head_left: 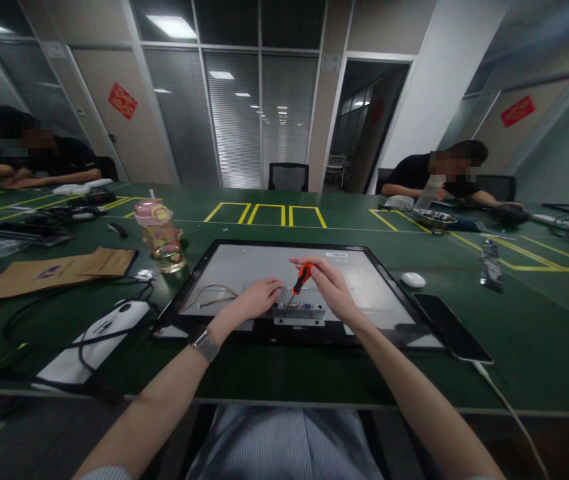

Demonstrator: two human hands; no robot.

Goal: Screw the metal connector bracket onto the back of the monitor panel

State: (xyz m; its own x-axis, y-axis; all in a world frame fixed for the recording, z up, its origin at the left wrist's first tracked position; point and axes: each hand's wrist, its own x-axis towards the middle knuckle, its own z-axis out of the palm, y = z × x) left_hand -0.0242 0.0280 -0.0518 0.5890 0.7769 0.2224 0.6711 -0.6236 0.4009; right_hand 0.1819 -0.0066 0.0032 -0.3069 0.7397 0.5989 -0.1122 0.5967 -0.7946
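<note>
A flat monitor panel (244, 263) lies face down on the green table, its grey metal back up. A small metal bracket with a connector (300, 313) sits at its near edge. My right hand (331, 287) is closed around an orange-handled screwdriver (303, 277), whose tip points down at the bracket. My left hand (257, 298) rests on the panel just left of the bracket, fingers curled near the screwdriver tip; what they pinch, if anything, is too small to see. Thin wires (211, 293) run across the panel's left side.
A pink bottle (160, 235), brown envelopes (54, 270) and a white device with black cables (99, 333) lie to the left. A dark phone (449, 327) with a cable and a white mouse-like object (413, 279) lie to the right. Two other people sit at the far corners.
</note>
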